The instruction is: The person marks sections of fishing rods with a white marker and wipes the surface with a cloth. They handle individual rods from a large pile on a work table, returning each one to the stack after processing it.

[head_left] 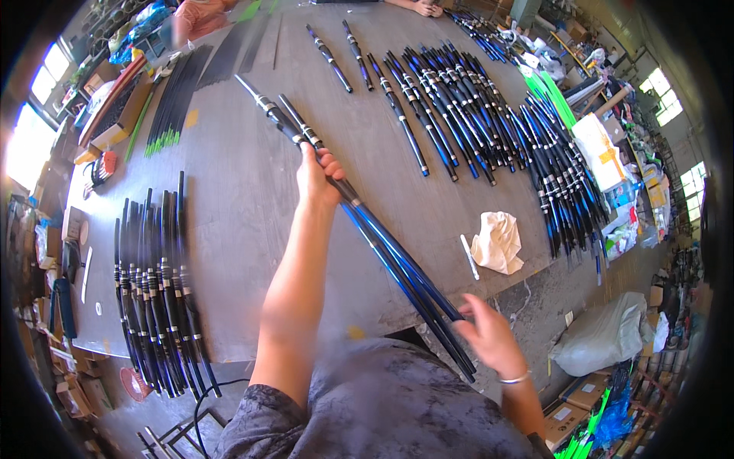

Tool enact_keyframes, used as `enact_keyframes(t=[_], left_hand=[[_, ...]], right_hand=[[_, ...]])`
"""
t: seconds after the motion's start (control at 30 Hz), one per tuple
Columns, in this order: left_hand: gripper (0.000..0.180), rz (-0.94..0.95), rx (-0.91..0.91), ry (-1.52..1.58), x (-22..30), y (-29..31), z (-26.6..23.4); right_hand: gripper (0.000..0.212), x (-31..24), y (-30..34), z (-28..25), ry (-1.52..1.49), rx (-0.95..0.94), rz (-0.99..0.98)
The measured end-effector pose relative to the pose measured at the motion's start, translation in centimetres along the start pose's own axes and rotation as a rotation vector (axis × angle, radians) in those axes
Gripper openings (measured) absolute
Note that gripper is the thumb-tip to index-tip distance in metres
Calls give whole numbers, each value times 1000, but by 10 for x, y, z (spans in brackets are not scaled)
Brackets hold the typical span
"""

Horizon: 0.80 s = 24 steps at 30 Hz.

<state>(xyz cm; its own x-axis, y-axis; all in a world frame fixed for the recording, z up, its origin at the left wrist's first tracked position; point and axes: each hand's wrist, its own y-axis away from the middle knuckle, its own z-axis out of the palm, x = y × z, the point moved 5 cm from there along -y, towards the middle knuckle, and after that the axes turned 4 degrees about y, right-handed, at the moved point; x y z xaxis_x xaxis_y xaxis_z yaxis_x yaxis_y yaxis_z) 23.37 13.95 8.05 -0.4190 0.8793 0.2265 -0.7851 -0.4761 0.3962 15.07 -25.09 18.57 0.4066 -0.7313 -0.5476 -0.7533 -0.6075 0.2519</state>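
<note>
Left hand [317,174] gripping the blue-black rods [382,245] mid-shaft, right hand [489,336] open at the butt ends; tips point away up-left across the desk [245,199].

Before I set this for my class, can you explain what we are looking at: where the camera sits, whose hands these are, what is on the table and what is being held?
The one picture comes from a wide-angle camera worn on a person's head, looking down, so straight edges bend near the rim. There is no machine. Both bare forearms entering from below belong to that person. The left hand has its grip closed around a bundle of blue and black rods, partway along them. The right hand touches the near end of the bundle, fingers loose. On the grey table lie more rods: one stack at the left, a big spread at the far right. A crumpled cloth and a white marker lie nearby. Another person's hand shows at the far edge.
</note>
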Motion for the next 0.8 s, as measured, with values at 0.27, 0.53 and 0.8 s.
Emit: enact_keyframes(t=[0.27, 0.53, 0.8], left_hand=[[51, 107, 158, -171, 36, -3, 20], [50, 82, 147, -146, 59, -8, 11], [50, -8, 22, -77, 52, -6, 12]], right_hand=[[34, -67, -17, 39, 363, 227, -34], [29, -76, -12, 49, 298, 184, -40], [26, -47, -5, 55, -294, -195, 114]])
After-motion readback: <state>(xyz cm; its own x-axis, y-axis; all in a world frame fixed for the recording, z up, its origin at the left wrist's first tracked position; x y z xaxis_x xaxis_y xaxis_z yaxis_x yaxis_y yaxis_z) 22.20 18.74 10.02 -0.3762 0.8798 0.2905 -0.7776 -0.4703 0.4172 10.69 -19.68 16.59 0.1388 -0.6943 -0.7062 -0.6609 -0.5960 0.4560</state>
